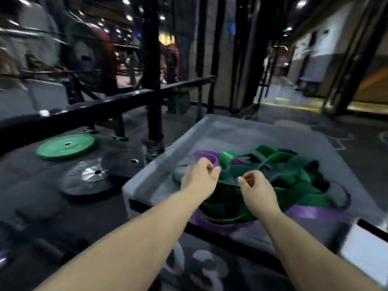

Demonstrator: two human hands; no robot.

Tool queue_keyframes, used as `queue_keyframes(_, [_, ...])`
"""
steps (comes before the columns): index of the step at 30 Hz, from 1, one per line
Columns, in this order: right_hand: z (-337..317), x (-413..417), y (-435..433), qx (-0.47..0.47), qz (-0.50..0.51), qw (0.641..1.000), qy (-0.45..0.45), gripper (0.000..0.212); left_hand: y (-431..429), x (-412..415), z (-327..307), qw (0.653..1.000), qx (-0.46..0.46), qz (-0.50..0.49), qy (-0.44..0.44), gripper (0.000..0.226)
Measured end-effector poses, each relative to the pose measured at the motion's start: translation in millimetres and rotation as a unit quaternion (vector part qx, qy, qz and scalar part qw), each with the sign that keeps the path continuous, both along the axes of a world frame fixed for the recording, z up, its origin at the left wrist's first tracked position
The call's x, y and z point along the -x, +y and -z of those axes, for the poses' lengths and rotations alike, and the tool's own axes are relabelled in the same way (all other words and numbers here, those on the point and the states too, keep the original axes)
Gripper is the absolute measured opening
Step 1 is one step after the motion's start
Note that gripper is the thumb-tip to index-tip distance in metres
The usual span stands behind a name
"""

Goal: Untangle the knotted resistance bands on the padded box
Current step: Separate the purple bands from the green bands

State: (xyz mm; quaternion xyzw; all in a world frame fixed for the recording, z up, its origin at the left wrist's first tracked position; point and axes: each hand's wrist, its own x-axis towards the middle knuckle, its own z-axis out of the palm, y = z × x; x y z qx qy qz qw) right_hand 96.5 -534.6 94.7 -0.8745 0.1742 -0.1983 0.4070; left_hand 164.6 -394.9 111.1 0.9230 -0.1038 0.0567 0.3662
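A tangle of green resistance bands [279,181] knotted with purple bands [315,213] lies on top of the grey padded box [241,131]. My left hand [199,175] is over the near-left side of the pile, its fingers curled, with the fingertips next to a purple loop [204,154]. My right hand [255,189] is beside it over the green bands, also with curled fingers. A thin green strand runs between the two hands. Motion blur hides whether either hand pinches it.
On the dark floor to the left lie a green weight plate [65,147] and a black plate [90,179]. A black steel rack frame [153,80] stands behind them. The box front carries a large white numeral [207,267]. An aisle runs off at the back right.
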Motion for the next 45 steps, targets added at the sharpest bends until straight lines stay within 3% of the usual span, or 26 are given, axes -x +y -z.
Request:
queue_keyframes(3, [10.1, -2.1, -26.5, 0.06, 0.018, 0.997, 0.046, 0.026, -19.9, -23.3, 7.7, 0.998, -0.043, -0.021, -0.045, 0.032])
queue_keyframes(7, [11.1, -6.7, -37.6, 0.106, -0.001, 0.99, 0.089, 0.05, -23.4, -53.2, 18.9, 0.998, -0.059, -0.028, 0.015, 0.043])
queue_keyframes(11, [9.9, -11.3, -33.0, 0.214, -0.171, 0.95, 0.15, 0.109, -21.2, -72.4, 23.9, 0.994, -0.073, 0.004, 0.083, 0.032])
queue_keyframes(14, [9.2, -11.6, -40.9, 0.258, -0.249, 0.911, 0.202, 0.131, -23.8, -76.9, 17.9, 0.993, -0.07, 0.026, 0.092, 0.027])
queue_keyframes(17, [6.3, -9.7, -38.9, 0.287, -0.266, 0.895, 0.216, 0.125, -20.5, -84.3, 15.0, 0.994, -0.046, 0.037, 0.091, 0.02])
queue_keyframes(22, [3.5, -17.5, -23.8, 0.289, -0.242, 0.902, 0.209, 0.109, 4.0, -87.5, 8.7, 0.995, 0.012, 0.051, 0.084, 0.017])
queue_keyframes(27, [3.7, -30.2, -14.0, 0.326, -0.201, 0.903, 0.196, 0.095, 40.0, -94.7, 1.8, 0.997, -0.033, -0.003, 0.065, 0.031])
queue_keyframes(30, [6.8, -40.6, -10.0, 0.42, -0.203, 0.862, 0.197, 0.106, 57.7, -99.6, 3.1, 0.995, -0.045, -0.033, 0.077, 0.03])
queue_keyframes(34, [3.1, -43.5, -11.7, 0.4, -0.256, 0.845, 0.246, 0.128, 74.8, -98.9, 3.7, 0.991, -0.004, -0.05, 0.124, 0.032])
queue_keyframes(36, [2.7, -41.8, -11.7, 0.398, -0.266, 0.842, 0.25, 0.128, 80.8, -99.1, 3.0, 0.989, 0.011, -0.057, 0.136, 0.034])
queue_keyframes(41, [9.7, -47.6, -8.2, 0.403, -0.218, 0.867, 0.198, 0.092, 91.6, -100.2, -2.8, 0.99, 0.004, -0.067, 0.123, 0.025])
queue_keyframes(45, [16.5, -50.9, -8.8, 0.383, -0.191, 0.887, 0.172, 0.074, 102.7, -106.0, -0.6, 0.989, 0.022, -0.089, 0.119, 0.033])
